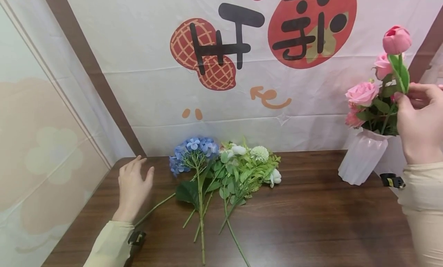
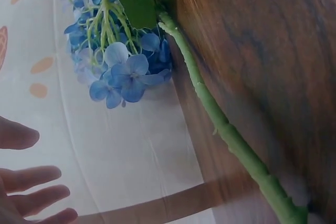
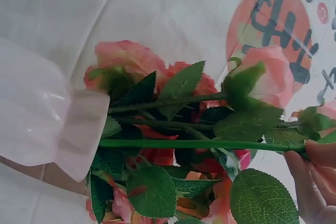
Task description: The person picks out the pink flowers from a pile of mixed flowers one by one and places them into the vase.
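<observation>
My right hand [image 1: 423, 119] pinches the green stem of a pink tulip [image 1: 397, 40]. In the right wrist view that stem [image 3: 194, 144] runs down into the mouth of a white vase [image 3: 86, 124]. Pink roses [image 1: 362, 93] with dark leaves fill the same vase. On the left of the table my left hand [image 1: 134, 184] hovers with fingers spread, holding nothing. Nearest to it lies a blue hydrangea [image 1: 194, 151], and a green stem [image 2: 226, 129] passes under its wrist in the left wrist view.
White flowers and light green foliage [image 1: 256, 171] lie beside the hydrangea on the dark wooden table [image 1: 311, 221]. Behind the table hangs a white printed cloth [image 1: 145, 78]. Another pale curtain [image 1: 45, 144] stands along the left edge.
</observation>
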A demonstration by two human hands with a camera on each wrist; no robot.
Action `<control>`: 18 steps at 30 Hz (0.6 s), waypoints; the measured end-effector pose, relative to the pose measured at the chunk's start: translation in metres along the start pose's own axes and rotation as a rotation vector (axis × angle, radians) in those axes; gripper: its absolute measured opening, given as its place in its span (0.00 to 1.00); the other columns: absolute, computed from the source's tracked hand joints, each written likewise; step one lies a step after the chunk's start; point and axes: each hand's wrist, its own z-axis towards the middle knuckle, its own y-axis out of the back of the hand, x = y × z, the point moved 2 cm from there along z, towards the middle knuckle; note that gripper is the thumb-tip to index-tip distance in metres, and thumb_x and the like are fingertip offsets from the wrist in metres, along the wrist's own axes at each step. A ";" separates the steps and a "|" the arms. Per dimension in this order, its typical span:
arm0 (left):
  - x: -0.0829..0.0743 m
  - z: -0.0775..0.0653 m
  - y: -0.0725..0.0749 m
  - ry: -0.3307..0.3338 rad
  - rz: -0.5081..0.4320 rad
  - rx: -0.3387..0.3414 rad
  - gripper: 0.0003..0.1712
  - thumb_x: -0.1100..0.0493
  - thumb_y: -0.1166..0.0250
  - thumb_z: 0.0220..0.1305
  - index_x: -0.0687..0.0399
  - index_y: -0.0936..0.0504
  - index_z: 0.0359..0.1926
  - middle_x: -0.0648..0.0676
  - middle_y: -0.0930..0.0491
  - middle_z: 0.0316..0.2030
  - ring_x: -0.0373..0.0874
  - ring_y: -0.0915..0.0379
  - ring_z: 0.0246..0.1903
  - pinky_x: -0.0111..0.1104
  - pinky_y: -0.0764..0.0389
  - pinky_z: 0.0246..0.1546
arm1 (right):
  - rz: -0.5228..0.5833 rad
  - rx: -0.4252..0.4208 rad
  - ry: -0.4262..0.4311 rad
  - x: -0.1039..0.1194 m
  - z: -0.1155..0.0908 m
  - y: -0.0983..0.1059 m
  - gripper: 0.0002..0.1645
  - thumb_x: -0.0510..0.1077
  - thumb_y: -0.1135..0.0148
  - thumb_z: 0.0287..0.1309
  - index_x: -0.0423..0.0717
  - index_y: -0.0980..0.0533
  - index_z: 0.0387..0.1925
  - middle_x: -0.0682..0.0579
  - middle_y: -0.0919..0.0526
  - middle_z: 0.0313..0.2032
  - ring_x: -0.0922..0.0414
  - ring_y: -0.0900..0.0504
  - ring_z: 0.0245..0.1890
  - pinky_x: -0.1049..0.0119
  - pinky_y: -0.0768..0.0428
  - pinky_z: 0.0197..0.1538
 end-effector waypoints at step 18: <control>0.005 0.002 0.000 -0.025 0.027 -0.035 0.22 0.60 0.38 0.60 0.70 0.25 0.52 0.68 0.29 0.59 0.66 0.40 0.56 0.58 0.41 0.51 | -0.050 -0.055 -0.025 -0.010 0.003 -0.005 0.17 0.49 0.47 0.64 0.58 0.27 0.54 0.78 0.32 0.36 0.83 0.33 0.32 0.85 0.29 0.44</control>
